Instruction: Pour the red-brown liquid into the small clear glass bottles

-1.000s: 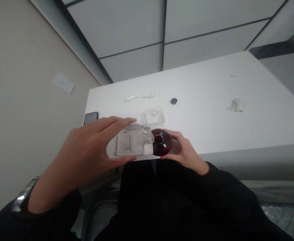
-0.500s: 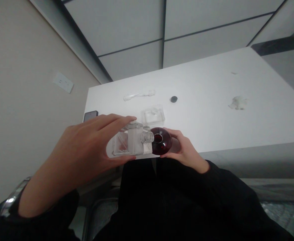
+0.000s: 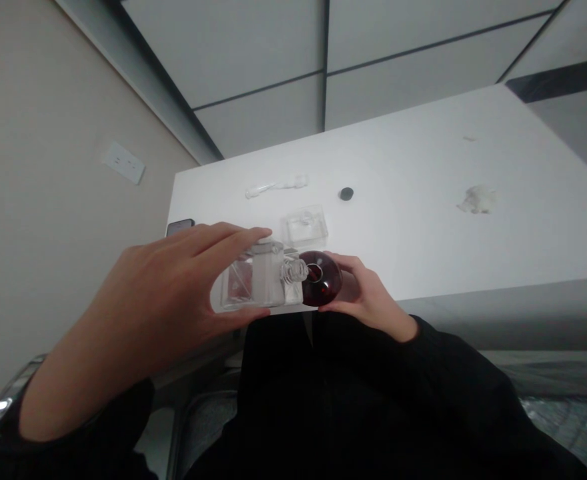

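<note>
From here the phone [image 3: 179,227] is partly hidden behind the left hand [image 3: 148,287], and the dark disc [image 3: 346,193] at upper center is too small for me to identify.

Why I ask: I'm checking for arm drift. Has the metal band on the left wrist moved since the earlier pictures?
Yes: the metal band has shifted toward the lower left of the view, farther from the wall outlet.

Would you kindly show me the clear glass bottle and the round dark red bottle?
Clear glass bottle [image 3: 237,289]: head view, on its body.
Round dark red bottle [image 3: 324,295]: head view, on its rounded side.
</note>
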Demonstrator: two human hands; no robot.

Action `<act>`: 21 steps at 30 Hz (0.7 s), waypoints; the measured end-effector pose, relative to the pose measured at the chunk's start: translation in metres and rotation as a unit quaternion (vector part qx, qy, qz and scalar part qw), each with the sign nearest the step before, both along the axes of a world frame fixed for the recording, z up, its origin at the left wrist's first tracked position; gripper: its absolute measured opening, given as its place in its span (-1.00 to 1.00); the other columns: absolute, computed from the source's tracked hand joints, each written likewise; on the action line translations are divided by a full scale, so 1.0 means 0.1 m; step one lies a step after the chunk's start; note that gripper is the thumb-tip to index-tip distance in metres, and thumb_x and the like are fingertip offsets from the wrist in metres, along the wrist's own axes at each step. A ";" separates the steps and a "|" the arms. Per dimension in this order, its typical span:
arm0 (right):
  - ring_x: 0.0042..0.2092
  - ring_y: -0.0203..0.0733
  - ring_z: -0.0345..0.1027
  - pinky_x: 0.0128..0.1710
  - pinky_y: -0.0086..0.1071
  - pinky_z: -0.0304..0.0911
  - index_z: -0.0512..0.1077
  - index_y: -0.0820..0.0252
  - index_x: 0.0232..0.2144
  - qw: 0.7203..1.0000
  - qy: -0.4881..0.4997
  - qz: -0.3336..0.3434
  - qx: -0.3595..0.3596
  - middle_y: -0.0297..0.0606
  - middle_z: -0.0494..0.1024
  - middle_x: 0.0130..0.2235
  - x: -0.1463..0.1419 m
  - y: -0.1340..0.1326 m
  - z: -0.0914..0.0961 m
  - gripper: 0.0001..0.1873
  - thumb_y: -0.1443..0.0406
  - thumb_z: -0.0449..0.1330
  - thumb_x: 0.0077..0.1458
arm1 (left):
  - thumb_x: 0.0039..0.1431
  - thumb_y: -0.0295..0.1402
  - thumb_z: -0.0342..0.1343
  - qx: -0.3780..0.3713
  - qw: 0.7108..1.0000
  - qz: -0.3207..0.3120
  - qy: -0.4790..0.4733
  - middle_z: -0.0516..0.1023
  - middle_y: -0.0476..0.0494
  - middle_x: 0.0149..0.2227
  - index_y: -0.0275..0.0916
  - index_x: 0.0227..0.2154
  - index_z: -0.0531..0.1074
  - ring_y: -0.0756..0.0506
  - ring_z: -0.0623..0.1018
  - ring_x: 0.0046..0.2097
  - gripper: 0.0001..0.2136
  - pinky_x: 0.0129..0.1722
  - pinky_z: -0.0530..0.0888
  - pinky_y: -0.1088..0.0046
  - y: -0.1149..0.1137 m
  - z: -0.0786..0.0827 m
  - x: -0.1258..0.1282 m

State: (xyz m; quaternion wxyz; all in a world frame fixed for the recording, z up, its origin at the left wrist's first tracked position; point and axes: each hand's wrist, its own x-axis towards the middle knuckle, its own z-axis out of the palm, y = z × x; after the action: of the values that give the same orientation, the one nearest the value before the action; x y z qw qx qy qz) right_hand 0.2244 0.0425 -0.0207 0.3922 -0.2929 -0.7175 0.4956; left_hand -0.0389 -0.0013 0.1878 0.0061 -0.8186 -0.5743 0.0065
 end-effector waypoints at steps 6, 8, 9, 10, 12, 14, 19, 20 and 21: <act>0.29 0.19 0.48 0.28 0.14 0.40 0.36 -0.03 0.30 1.000 -0.002 0.002 -0.008 -0.06 0.56 0.28 0.00 0.00 0.02 -0.14 -0.12 0.49 0.06 | 0.35 0.28 -0.10 0.010 1.000 -0.009 0.011 0.66 0.00 0.17 0.12 0.25 0.44 -0.37 0.70 0.08 -0.40 -0.13 0.68 0.11 0.00 0.01 0.00; 0.30 0.21 0.47 0.30 0.16 0.38 0.37 -0.02 0.31 1.000 -0.004 0.003 -0.014 -0.05 0.56 0.28 0.00 0.00 0.02 -0.13 -0.11 0.50 0.05 | 0.29 0.29 -0.01 0.004 1.000 0.008 -0.003 0.66 0.03 0.17 0.17 0.24 0.45 -0.38 0.69 0.10 -0.41 -0.09 0.68 0.10 0.00 0.01 0.00; 0.30 0.21 0.47 0.31 0.17 0.37 0.37 -0.03 0.31 1.000 -0.002 0.002 -0.014 -0.06 0.56 0.29 0.00 0.01 0.02 -0.13 -0.10 0.50 0.05 | 0.27 0.29 0.02 0.001 1.000 0.015 -0.010 0.66 0.04 0.17 0.20 0.23 0.46 -0.38 0.69 0.10 -0.42 -0.07 0.68 0.10 0.00 0.01 0.00; 0.30 0.20 0.47 0.31 0.17 0.37 0.36 -0.03 0.31 1.000 0.001 0.002 -0.011 -0.06 0.56 0.29 0.00 0.01 0.01 -0.13 -0.09 0.51 0.05 | 0.26 0.28 0.04 -0.002 1.000 0.018 -0.014 0.66 0.04 0.17 0.21 0.23 0.47 -0.38 0.69 0.11 -0.42 -0.06 0.68 0.09 0.00 0.01 0.00; 0.30 0.19 0.47 0.30 0.16 0.38 0.36 -0.04 0.31 1.000 0.005 0.001 -0.007 -0.07 0.55 0.29 0.00 0.00 0.01 -0.14 -0.08 0.51 0.05 | 0.27 0.28 0.02 -0.003 1.000 0.017 -0.013 0.66 0.01 0.17 0.19 0.24 0.47 -0.40 0.68 0.12 -0.42 -0.05 0.69 0.07 0.00 0.02 -0.01; 0.30 0.20 0.47 0.31 0.17 0.37 0.36 -0.05 0.31 1.000 0.005 0.001 -0.011 -0.08 0.55 0.29 0.00 0.00 0.00 -0.13 -0.08 0.51 0.05 | 0.29 0.28 -0.01 -0.003 1.000 0.011 -0.005 0.66 -0.01 0.16 0.17 0.24 0.47 -0.40 0.68 0.12 -0.41 -0.05 0.69 0.06 0.00 0.03 -0.01; 0.31 0.21 0.45 0.33 0.19 0.35 0.37 -0.04 0.31 1.000 -0.002 -0.003 -0.027 -0.08 0.55 0.30 0.00 -0.01 0.02 -0.13 -0.12 0.50 0.04 | 0.30 0.28 -0.05 0.004 1.000 0.011 0.008 0.68 -0.01 0.13 0.17 0.22 0.48 -0.36 0.70 0.08 -0.42 -0.11 0.67 0.14 0.00 0.04 0.00; 0.31 0.21 0.46 0.32 0.18 0.36 0.37 -0.04 0.31 1.000 -0.003 -0.002 -0.025 -0.08 0.55 0.30 0.00 -0.01 0.03 -0.13 -0.12 0.50 0.04 | 0.31 0.29 -0.07 0.007 1.000 0.009 0.013 0.68 -0.01 0.13 0.17 0.21 0.48 -0.36 0.70 0.07 -0.42 -0.14 0.67 0.15 0.00 0.04 0.01; 0.30 0.20 0.46 0.31 0.17 0.37 0.37 -0.05 0.30 1.000 -0.002 -0.001 -0.021 -0.08 0.55 0.29 0.00 -0.01 0.03 -0.14 -0.11 0.50 0.05 | 0.32 0.29 -0.09 0.009 1.000 0.006 0.018 0.68 -0.01 0.13 0.17 0.22 0.48 -0.36 0.70 0.06 -0.41 -0.18 0.66 0.15 0.00 0.04 0.01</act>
State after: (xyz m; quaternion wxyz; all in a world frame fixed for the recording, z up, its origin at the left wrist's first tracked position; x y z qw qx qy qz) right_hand 0.2247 0.0419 -0.0176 0.3854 -0.3026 -0.7073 0.5095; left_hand -0.0381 -0.0011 0.1917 0.0234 -0.8146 -0.5793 0.0162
